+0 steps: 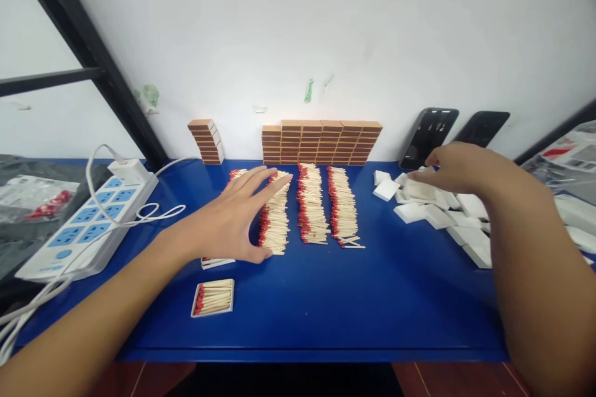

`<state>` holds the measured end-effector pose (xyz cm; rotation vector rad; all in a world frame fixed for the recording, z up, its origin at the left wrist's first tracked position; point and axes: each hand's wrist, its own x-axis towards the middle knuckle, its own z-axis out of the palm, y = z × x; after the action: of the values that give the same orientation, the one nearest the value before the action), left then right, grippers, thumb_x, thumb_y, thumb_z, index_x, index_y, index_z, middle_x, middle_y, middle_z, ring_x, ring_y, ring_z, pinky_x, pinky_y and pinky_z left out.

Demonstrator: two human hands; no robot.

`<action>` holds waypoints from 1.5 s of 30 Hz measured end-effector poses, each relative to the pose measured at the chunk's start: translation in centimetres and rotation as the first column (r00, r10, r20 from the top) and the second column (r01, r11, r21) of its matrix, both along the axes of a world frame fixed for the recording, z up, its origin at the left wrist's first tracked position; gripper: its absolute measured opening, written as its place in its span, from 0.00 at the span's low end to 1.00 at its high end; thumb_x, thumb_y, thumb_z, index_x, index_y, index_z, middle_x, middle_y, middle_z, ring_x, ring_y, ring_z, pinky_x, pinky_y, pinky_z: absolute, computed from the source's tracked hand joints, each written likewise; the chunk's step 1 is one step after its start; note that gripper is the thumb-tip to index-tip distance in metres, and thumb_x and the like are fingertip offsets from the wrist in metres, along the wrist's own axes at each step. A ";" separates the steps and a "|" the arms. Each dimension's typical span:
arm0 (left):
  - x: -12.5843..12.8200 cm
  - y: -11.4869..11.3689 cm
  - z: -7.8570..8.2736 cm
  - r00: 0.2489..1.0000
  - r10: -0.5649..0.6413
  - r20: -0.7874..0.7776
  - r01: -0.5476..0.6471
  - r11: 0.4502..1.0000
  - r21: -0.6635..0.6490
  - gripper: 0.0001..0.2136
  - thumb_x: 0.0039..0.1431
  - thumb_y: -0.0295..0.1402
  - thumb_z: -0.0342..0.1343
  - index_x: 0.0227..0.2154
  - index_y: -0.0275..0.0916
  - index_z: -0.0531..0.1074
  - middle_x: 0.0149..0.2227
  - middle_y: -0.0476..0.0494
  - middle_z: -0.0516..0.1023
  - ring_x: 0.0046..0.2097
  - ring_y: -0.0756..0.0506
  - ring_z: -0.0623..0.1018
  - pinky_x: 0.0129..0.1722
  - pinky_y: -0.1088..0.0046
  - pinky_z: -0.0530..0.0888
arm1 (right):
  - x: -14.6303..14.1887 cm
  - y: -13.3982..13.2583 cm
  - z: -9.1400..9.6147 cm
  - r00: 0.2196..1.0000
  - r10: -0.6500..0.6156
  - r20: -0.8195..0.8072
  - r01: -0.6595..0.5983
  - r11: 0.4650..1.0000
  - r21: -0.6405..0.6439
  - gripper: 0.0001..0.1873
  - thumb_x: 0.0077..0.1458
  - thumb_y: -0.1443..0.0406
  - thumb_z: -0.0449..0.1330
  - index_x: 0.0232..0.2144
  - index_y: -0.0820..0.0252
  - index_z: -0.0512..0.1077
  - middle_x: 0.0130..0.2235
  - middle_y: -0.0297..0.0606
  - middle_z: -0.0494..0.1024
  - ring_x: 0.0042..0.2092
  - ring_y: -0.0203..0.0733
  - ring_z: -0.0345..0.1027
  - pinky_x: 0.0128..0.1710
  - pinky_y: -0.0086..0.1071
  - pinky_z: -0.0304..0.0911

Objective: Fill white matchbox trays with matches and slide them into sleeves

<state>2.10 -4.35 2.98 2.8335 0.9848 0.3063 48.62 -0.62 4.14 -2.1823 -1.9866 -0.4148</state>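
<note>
My left hand [239, 217] spreads its fingers over the rows of red-tipped matches, with thumb and fingertips at the edges of a match row [275, 223]. It covers most of a row further left. Two more rows, a middle one [311, 205] and a right one [343, 205], lie beside it. Below the hand sits a white tray filled with matches [213, 298], and another filled tray [218, 262] is partly hidden under the wrist. On the right, my right hand [454, 167] closes its thumb and finger at a white matchbox tray [419, 190] on a loose pile; its other fingers are hidden.
Stacked matchboxes [321, 142] stand against the wall, with a smaller stack [205, 141] to their left. Two dark phones [428, 136] lean at the back right. A white power strip [93, 217] with looping cables lies on the left of the blue table [326, 310].
</note>
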 end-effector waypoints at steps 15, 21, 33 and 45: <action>-0.6 1.2 0.9 0.989 -0.003 0.146 0.002 1.000 0.008 0.46 0.59 0.41 0.64 0.76 0.42 0.48 0.75 0.32 0.54 0.75 0.28 0.55 0.74 0.41 0.57 | -26.0 -12.8 -4.2 0.306 0.916 -0.258 -0.886 0.374 0.276 0.13 0.66 0.56 0.63 0.41 0.61 0.77 0.38 0.38 0.80 0.37 0.41 0.74 0.34 0.33 0.65; -0.7 2.1 0.1 0.986 0.039 0.162 -0.069 0.980 0.184 0.37 0.63 0.37 0.59 0.72 0.34 0.55 0.71 0.30 0.63 0.73 0.32 0.61 0.73 0.47 0.60 | -26.3 -12.5 -4.7 0.461 0.845 -0.272 -0.867 0.494 0.064 0.12 0.63 0.60 0.61 0.45 0.62 0.75 0.44 0.43 0.78 0.40 0.45 0.73 0.32 0.36 0.62; -0.6 2.5 0.5 0.948 0.037 0.317 -0.150 0.929 0.338 0.27 0.68 0.35 0.56 0.68 0.37 0.61 0.62 0.32 0.73 0.65 0.35 0.70 0.67 0.49 0.67 | -26.2 -10.0 -6.6 0.582 0.809 -0.087 -0.796 0.588 0.146 0.08 0.70 0.65 0.57 0.37 0.61 0.74 0.40 0.41 0.77 0.38 0.42 0.72 0.33 0.35 0.63; -1.2 3.1 0.3 0.932 0.069 0.355 -0.211 0.901 0.379 0.24 0.68 0.33 0.56 0.64 0.32 0.65 0.58 0.32 0.76 0.61 0.36 0.73 0.65 0.52 0.69 | -29.5 -12.3 -5.5 0.397 0.854 -0.337 -0.886 0.452 0.103 0.29 0.60 0.45 0.68 0.47 0.65 0.78 0.45 0.43 0.77 0.41 0.45 0.73 0.37 0.37 0.69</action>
<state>0.94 -1.26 3.27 2.9086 1.1646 1.0958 19.14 -12.94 -1.36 -0.8027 -2.5641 0.2302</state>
